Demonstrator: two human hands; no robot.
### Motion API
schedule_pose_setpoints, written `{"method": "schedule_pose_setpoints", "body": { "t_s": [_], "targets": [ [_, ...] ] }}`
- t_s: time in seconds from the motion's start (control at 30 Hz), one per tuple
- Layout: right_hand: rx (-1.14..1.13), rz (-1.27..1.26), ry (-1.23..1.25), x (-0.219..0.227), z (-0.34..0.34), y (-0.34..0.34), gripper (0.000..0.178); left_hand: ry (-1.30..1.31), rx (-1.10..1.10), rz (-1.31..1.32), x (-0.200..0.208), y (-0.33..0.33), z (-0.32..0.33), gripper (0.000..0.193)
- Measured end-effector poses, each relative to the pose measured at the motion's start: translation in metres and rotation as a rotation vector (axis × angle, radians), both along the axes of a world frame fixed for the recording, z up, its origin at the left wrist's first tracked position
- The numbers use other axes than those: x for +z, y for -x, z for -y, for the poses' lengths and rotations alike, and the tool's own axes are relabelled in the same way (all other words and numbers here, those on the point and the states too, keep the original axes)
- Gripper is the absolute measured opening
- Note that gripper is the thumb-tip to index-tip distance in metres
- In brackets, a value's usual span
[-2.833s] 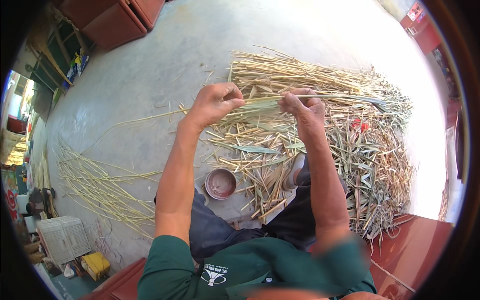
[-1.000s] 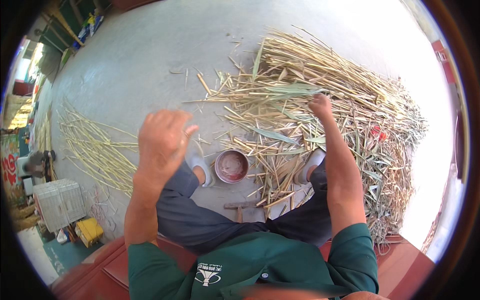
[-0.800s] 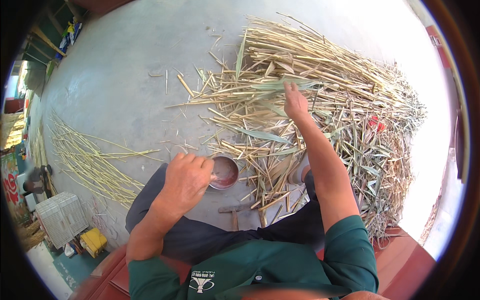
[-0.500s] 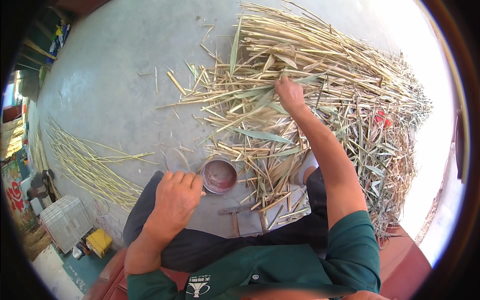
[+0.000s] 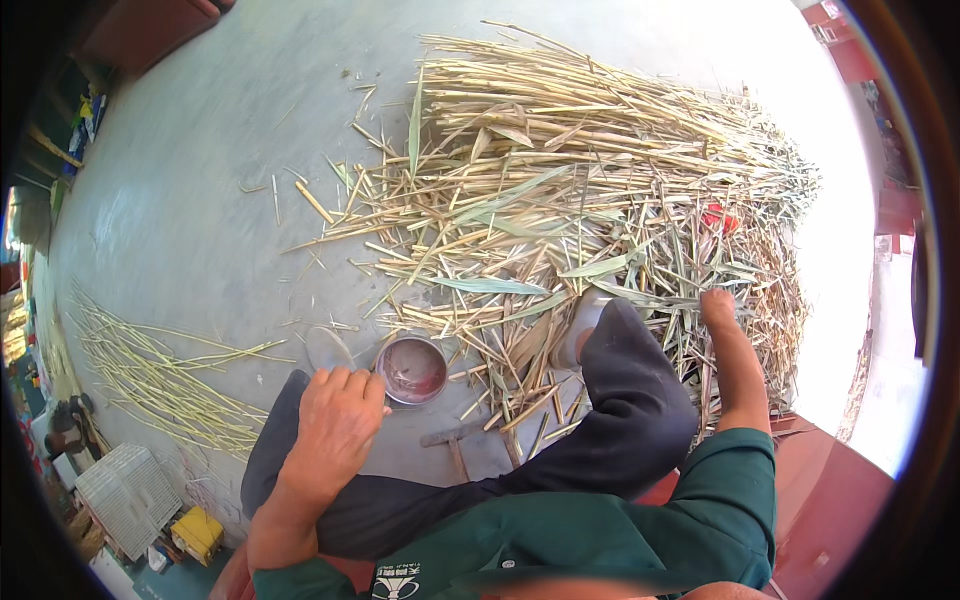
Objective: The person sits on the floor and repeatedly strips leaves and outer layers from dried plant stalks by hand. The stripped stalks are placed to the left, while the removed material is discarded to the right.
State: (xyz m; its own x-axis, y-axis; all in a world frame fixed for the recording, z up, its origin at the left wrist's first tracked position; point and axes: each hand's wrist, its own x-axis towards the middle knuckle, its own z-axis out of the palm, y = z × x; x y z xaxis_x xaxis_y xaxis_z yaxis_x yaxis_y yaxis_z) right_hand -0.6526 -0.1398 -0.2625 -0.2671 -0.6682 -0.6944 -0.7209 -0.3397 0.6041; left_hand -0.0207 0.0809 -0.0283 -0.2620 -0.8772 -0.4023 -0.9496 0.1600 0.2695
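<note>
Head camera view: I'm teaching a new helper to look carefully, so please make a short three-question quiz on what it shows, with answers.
1. True or false: the bowl stands on the floor.
2. Which colour is the box beside the white crate? A) blue B) yellow C) red
3. Which of the person's hands is nearer the bowl?

Key:
1. True.
2. B, yellow.
3. The left hand; the right hand is farther off, at the leafy heap.
</note>
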Motion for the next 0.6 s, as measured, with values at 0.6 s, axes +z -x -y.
{"method": "schedule_pose_setpoints", "body": {
  "t_s": [0.6],
  "targets": [
    [0.611,0.868,0.476,-0.066,0.079,-0.382,0.037,-0.041,-0.043,0.015,-0.012,0.011,0.021,0.033]
  ]
}}
